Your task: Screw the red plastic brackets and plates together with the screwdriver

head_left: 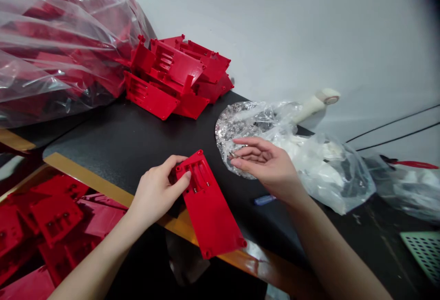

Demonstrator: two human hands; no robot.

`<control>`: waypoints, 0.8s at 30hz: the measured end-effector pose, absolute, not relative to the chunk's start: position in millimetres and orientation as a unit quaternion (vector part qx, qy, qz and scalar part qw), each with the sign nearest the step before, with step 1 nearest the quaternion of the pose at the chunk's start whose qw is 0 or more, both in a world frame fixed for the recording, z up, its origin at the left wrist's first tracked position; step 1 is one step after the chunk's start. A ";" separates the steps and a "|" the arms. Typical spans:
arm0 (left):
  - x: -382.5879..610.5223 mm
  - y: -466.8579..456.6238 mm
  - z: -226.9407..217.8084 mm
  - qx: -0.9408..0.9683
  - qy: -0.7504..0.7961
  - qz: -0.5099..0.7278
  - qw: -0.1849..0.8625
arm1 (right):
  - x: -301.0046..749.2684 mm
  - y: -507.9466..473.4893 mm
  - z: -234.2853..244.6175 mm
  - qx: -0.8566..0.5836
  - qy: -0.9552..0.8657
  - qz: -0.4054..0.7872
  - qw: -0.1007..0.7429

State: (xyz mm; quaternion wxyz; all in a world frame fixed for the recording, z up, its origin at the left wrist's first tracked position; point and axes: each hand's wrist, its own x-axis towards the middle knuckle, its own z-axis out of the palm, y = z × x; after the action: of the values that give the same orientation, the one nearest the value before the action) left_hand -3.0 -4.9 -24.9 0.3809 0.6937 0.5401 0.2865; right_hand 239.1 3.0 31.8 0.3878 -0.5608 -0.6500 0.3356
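My left hand (160, 187) grips a red plastic panel (215, 217) by its upper left edge, thumb on top. Near my thumb, the panel has a slotted recess like a battery compartment, with small metal contacts (201, 186) in it. To the right, my right hand (264, 162) is raised with thumb and fingers closed around a small metal piece (233, 155), probably a contact; its exact shape is too small to tell. Just beyond those fingertips lies a clear plastic bag of small shiny metal parts (230, 123). A blue-handled tool (264, 200) rests on the table below my right hand.
Similar red panels (178, 70) are piled at the back, beside a large clear bag of them (62, 52). More panels (55, 217) fill a box at lower left. Bags with white contents (319, 162), a pale cylindrical object (314, 105) and a green perforated tray (422, 252) are on the right.
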 end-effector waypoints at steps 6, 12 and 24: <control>-6.5 -4.5 -32.2 0.682 0.524 0.302 0.411 | 208.3 26.2 13.1 -0.477 -0.764 0.303 0.310; -6.8 -3.5 -29.9 0.682 0.519 0.303 0.416 | 204.1 36.0 12.8 -0.393 -0.852 0.232 0.255; -7.6 -3.6 -29.2 0.681 0.524 0.291 0.420 | 203.9 40.0 25.1 -0.345 -0.922 0.131 0.118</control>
State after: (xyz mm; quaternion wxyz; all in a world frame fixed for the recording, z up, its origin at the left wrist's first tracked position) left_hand -7.6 -3.6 -29.2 0.4200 0.6814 0.5242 0.2907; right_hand 203.9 40.0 25.1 0.1185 -0.3450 -0.9219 0.1306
